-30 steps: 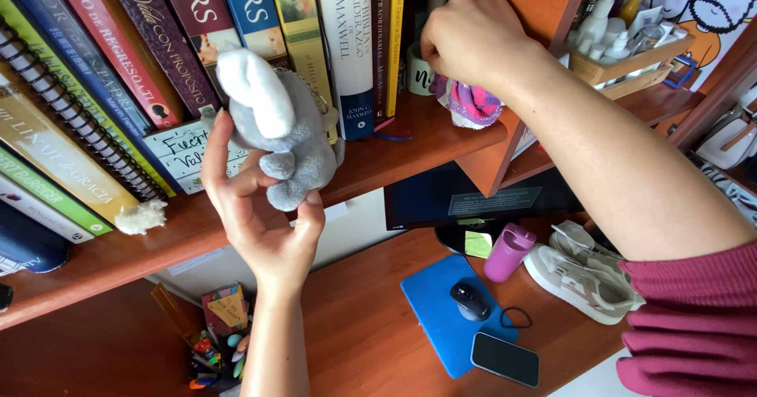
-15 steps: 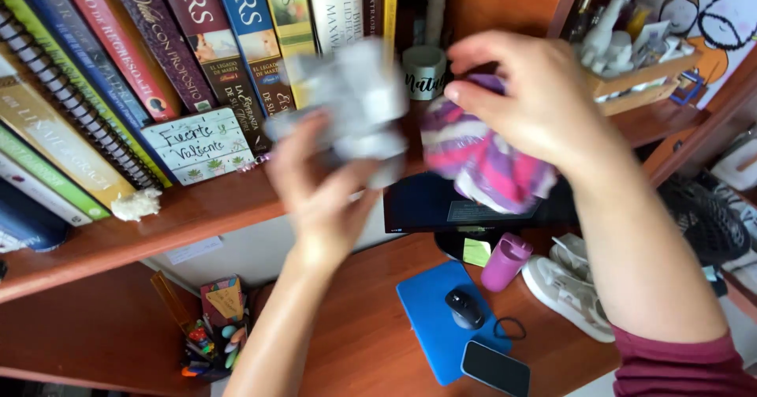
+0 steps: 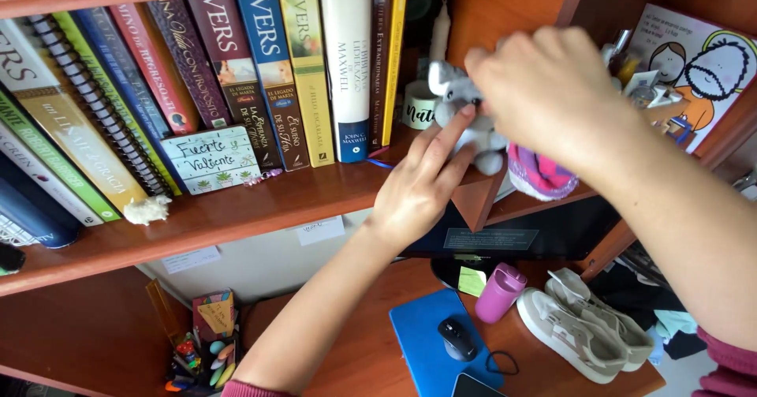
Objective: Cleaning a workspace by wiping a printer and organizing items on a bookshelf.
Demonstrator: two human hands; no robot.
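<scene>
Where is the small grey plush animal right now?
In the head view, the small grey plush animal is at the shelf's right end, beside the white candle holder, touched by both hands.

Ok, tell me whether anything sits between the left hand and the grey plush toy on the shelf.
Nothing visible does. The left hand already has its fingers on the grey plush toy at the shelf's right end. The right hand covers the toy's right side, with a pink striped cloth below it.
</scene>
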